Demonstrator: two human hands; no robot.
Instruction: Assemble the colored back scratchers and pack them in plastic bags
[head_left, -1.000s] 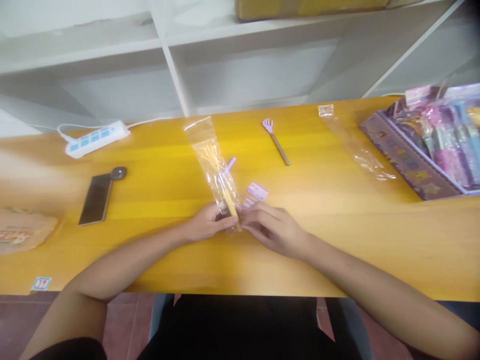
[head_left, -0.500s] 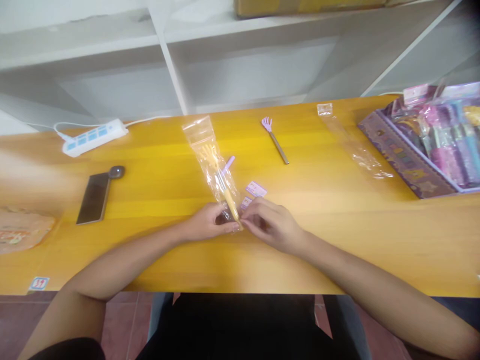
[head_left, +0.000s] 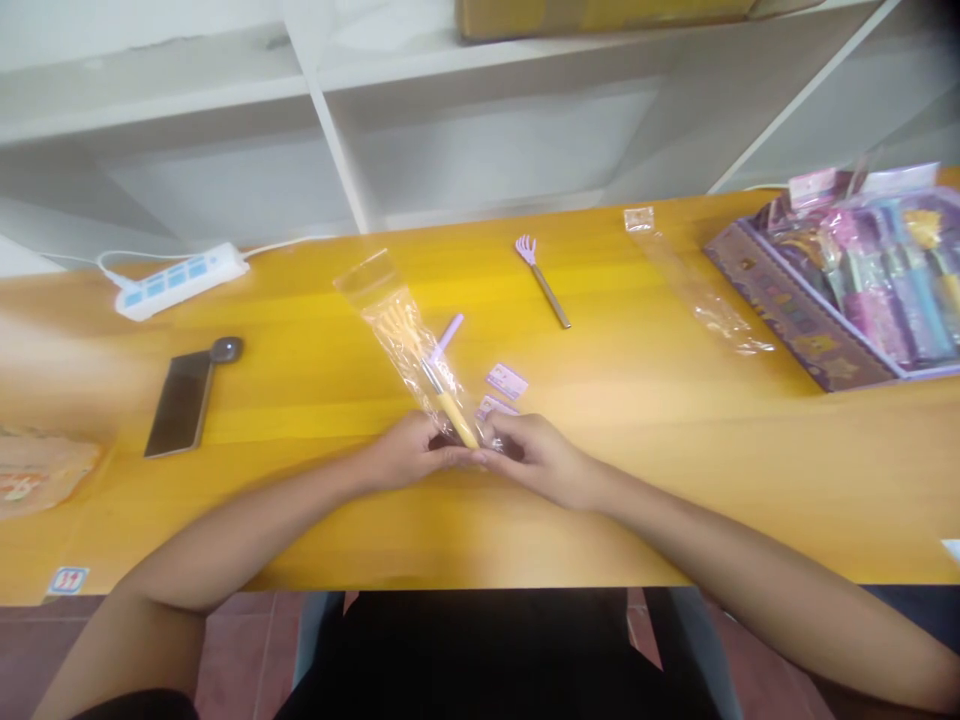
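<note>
A clear plastic bag [head_left: 390, 320] lies on the yellow table [head_left: 675, 430] with a yellow back scratcher [head_left: 442, 395] inside it, claw end pointing away. My left hand [head_left: 409, 455] and my right hand [head_left: 536, 455] meet at the bag's near end and pinch it together around the handle. A lilac stick [head_left: 448, 334] lies just behind the bag. Two small purple labels [head_left: 508, 381] lie beside my right hand.
A purple back scratcher [head_left: 541, 280] lies further back. An empty clear bag [head_left: 694, 290] sits to its right, beside a purple display box [head_left: 840, 290] of packaged items. A phone [head_left: 178, 402], a power strip [head_left: 176, 280] and a paper packet [head_left: 37, 480] lie at the left.
The bag's far end has swung to the left while both hands keep hold of its near end. The hands have closed in on each other slightly.
</note>
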